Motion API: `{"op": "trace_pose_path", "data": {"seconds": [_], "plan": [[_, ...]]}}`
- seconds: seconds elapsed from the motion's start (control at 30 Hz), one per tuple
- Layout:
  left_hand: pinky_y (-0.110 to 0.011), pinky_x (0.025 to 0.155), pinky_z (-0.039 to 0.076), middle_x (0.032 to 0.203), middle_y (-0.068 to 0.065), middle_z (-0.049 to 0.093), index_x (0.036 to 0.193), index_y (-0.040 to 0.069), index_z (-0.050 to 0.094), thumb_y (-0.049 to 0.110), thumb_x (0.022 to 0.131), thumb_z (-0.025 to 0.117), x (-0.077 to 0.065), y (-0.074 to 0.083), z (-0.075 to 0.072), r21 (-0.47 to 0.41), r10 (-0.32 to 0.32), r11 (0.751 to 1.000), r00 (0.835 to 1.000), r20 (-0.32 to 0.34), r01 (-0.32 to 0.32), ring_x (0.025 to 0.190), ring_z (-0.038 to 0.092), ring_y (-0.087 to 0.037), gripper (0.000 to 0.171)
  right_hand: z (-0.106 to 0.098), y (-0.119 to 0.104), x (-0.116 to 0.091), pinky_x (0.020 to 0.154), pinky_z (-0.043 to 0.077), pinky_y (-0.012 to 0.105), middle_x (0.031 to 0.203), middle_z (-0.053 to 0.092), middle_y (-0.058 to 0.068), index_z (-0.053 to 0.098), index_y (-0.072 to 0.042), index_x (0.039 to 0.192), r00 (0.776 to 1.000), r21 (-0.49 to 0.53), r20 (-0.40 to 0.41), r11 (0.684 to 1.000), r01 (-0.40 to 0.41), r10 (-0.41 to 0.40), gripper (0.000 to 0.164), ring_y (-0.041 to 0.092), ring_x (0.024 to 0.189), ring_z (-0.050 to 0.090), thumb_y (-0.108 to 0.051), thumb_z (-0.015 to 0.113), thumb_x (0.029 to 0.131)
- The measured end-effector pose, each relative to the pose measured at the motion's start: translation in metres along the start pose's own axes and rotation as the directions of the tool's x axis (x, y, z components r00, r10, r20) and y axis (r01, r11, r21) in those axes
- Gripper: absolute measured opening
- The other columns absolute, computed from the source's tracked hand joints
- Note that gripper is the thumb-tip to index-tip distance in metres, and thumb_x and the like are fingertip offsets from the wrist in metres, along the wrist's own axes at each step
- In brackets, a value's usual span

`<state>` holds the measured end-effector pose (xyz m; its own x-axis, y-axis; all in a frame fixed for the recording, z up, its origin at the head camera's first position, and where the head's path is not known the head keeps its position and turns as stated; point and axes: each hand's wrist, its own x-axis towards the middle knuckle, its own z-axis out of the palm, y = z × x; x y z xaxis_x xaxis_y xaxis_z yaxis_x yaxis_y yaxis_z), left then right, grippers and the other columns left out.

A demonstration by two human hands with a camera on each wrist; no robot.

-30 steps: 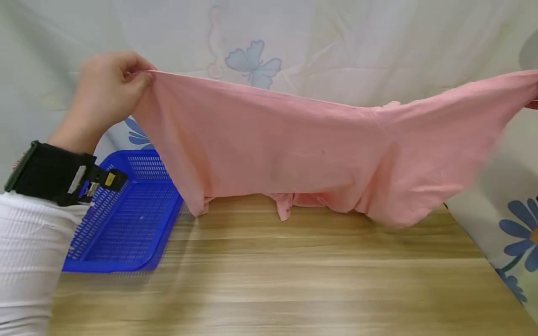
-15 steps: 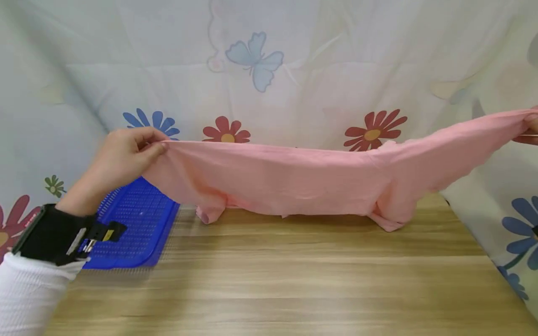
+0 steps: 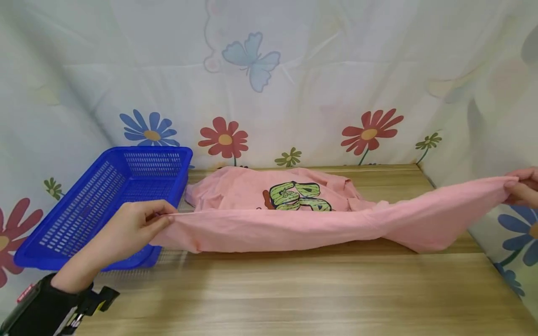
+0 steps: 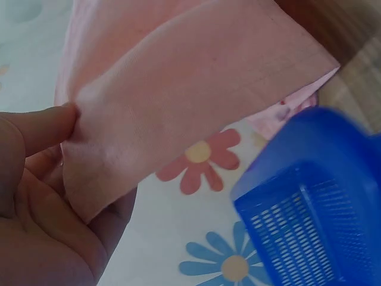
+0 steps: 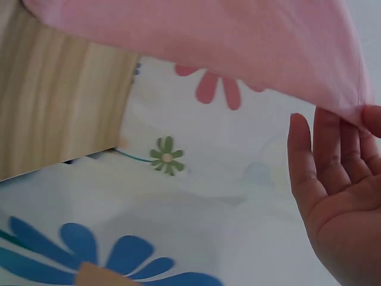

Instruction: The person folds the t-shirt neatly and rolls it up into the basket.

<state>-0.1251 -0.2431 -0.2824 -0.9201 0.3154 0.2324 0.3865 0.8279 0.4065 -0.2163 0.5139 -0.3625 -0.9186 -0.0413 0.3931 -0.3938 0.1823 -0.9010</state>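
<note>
A pink shirt (image 3: 286,231) with a green cartoon print (image 3: 302,196) stretches across the table in the head view. Its far part lies on the tabletop, while the near edge is held up in a taut line. My left hand (image 3: 126,231) pinches one corner between thumb and fingers, in front of the blue basket. At the far right, my right hand (image 3: 525,186) pinches the other end, partly cut off by the frame edge. The left wrist view shows the thumb pressed on the cloth (image 4: 178,89). In the right wrist view the shirt's corner sits at the thumb, the index finger extended.
A blue plastic basket (image 3: 75,224) with perforated walls stands on the left of the wooden table (image 3: 294,294). A white curtain (image 3: 319,93) with flowers and a butterfly hangs behind and along the sides. The table's right edge runs below the right hand.
Both hands have come down toward the table, lowering the shirt. Its far part now lies on the tabletop, the green print showing, and the basket is less covered.
</note>
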Motion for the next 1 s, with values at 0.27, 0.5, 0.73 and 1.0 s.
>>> {"op": "trace_pose_path", "data": {"seconds": [0.27, 0.5, 0.73, 1.0], "plan": [[-0.02, 0.043, 0.03, 0.056, 0.011, 0.042, 0.079, 0.024, 0.062, 0.011, 0.08, 0.061, -0.007, -0.014, 0.026, -0.026, -0.012, 1.0, 0.996, 0.094, 0.015, 0.05, 0.034, -0.003, 0.013, -0.006, 0.042, -0.026, 0.048, 0.047, 0.02, 0.077, 0.062, -0.009, 0.051, -0.004, 0.101, 0.996, -0.472, 0.085, 0.881, 0.007, 0.038, 0.016, 0.006, 0.06, 0.061, 0.001, 0.046, 0.086], [-0.02, 0.044, 0.033, 0.062, 0.01, 0.052, 0.079, 0.021, 0.063, 0.008, 0.079, 0.06, 0.001, -0.016, 0.03, -0.015, 0.0, 1.0, 0.995, 0.097, 0.001, 0.051, 0.037, -0.004, 0.013, 0.033, 0.003, -0.026, 0.053, 0.046, 0.015, 0.083, 0.058, -0.013, 0.05, -0.009, 0.104, 0.992, -0.563, 0.096, 0.826, -0.012, 0.08, 0.016, -0.001, 0.067, 0.059, -0.007, 0.045, 0.089], [-0.023, 0.047, 0.035, 0.067, 0.004, 0.056, 0.08, 0.017, 0.064, 0.007, 0.079, 0.06, 0.012, -0.019, 0.026, 0.024, -0.015, 1.0, 0.998, 0.063, 0.013, 0.054, 0.041, -0.01, 0.011, 0.103, -0.081, -0.017, 0.057, 0.041, 0.007, 0.083, 0.05, -0.024, 0.047, -0.006, 0.102, 0.982, -0.592, 0.042, 0.796, -0.126, 0.186, 0.016, -0.012, 0.069, 0.05, -0.016, 0.042, 0.091], [-0.032, 0.058, 0.044, 0.074, -0.001, 0.061, 0.08, 0.014, 0.065, 0.008, 0.079, 0.059, 0.032, -0.034, 0.023, 0.096, -0.08, 0.993, 0.996, 0.044, 0.076, 0.062, 0.051, -0.015, 0.008, 0.119, -0.07, 0.006, 0.057, 0.038, 0.003, 0.086, 0.047, -0.016, 0.044, 0.002, 0.111, 0.987, -0.672, -0.002, 0.731, -0.12, 0.16, 0.036, -0.017, 0.069, 0.044, -0.027, 0.043, 0.09]]}}
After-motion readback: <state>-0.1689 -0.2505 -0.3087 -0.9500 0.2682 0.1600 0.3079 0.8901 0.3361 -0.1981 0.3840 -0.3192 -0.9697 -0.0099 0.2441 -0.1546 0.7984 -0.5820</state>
